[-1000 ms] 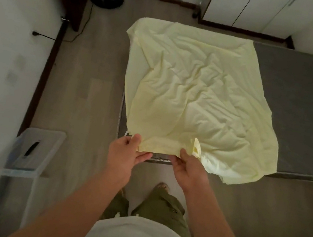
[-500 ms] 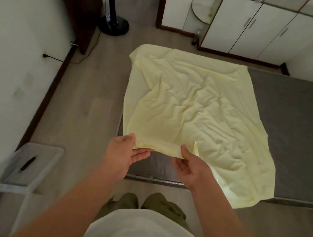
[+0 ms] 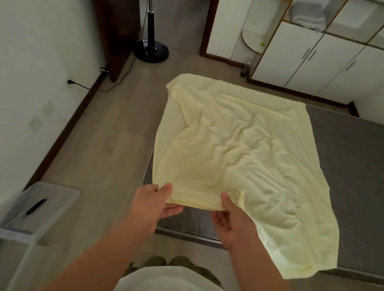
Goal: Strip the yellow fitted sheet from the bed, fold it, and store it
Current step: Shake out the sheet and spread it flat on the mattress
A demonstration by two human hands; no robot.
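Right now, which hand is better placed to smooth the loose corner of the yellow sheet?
Probably the right hand: the yellow sheet hangs loose over the bed edge just beside it. The left hand pinches the near edge farther away.

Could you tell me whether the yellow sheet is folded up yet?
Only partly: the yellow sheet lies doubled and wrinkled across the mattress, not bundled.

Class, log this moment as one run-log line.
stage: folding | left hand: pinches near edge of yellow sheet | right hand: pinches same edge | sheet on grey mattress
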